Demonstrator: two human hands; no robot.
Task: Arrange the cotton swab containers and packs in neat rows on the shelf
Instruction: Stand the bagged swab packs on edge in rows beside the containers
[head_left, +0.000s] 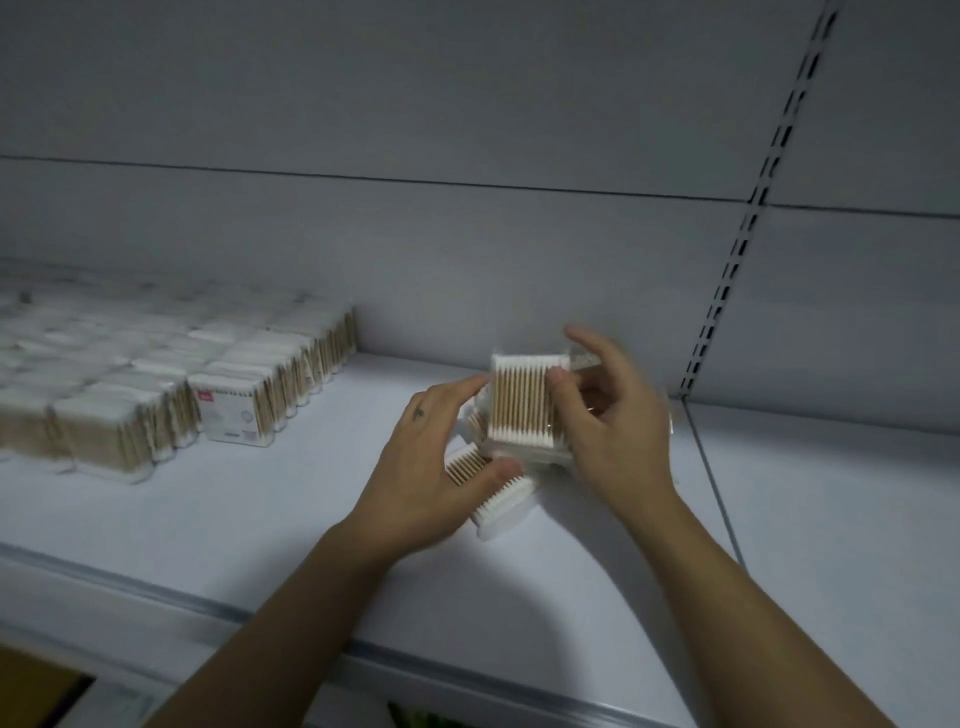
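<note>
Head view.

Surface: white shelf (260, 519), matte, with a pale grey back panel (467, 249) behind it. A slotted upright (737, 249) runs down the panel at right, and below it a seam (711, 478) crosses the shelf from back to front. A metal front rail (156, 592) edges the shelf. Lighting is dim and the frame is slightly blurred.

Stock: rows of cotton swab packs (130, 405) stand on edge at left, filling that side back to the panel. A labelled pack (231, 415) faces forward at the near end of the rightmost row.

Hands: the right hand (618, 421) pinches the upright cotton swab pack (527, 400), thumb on its front face near the top right corner and fingers curled behind; the index finger is raised above it. The left hand (431, 467) is released, fingers nearly straight against the left edge of that pack, thumb pressing on the lying cotton swab pack (498, 493) beneath. Further packs sit under the upright one; I cannot tell how many.

Position: the held cluster sits mid-shelf, well apart from the rows and just in front of the back panel.

Open room: bare shelf lies between the rows and the hands, along the front edge, and right of the seam.
</note>
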